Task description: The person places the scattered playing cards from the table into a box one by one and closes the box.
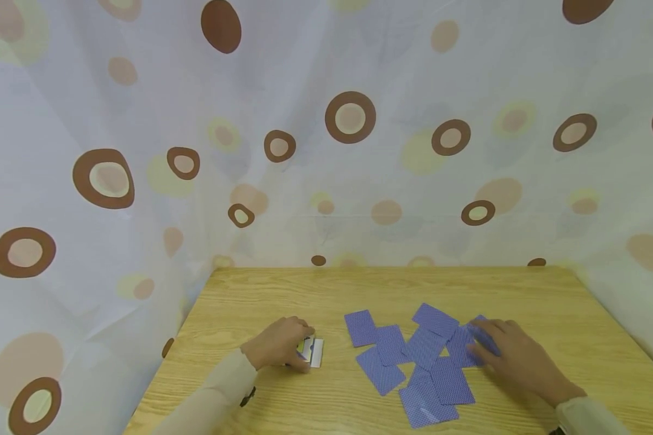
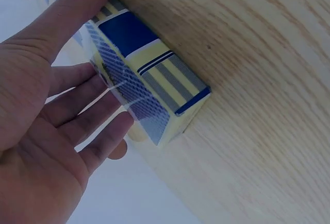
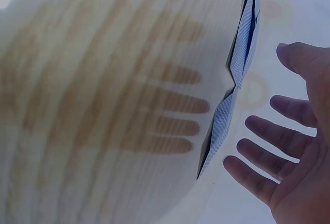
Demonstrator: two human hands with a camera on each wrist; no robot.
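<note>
at the left, the left hand (image 1: 280, 343) holds a small striped box (image 2: 136, 41) near the left part of the wooden table (image 1: 239, 290), thumb along one edge and fingers against the clear side, through which a blue pattern shows. whether the box rests fully on the wood i cannot tell. a light hold seems best here, enough to stop it sliding without denting the thin sides. right of it, a gap away, the blue-backed cards (image 1: 424, 349) lie spread, patterned sides up, most overlapping. farther right, the right hand (image 1: 522, 356) is spread, fingers apart, at the right edge of that spread; its fingertips look close to the rightmost card (image 1: 487, 339), but contact is hard to judge. to gather these well, i would keep the palm low and sweep inward with the sides of the fingers, gently, since hard pressure could bend a corner or drive one card beneath another. squaring the edges against the table should keep the stack neat.
</note>
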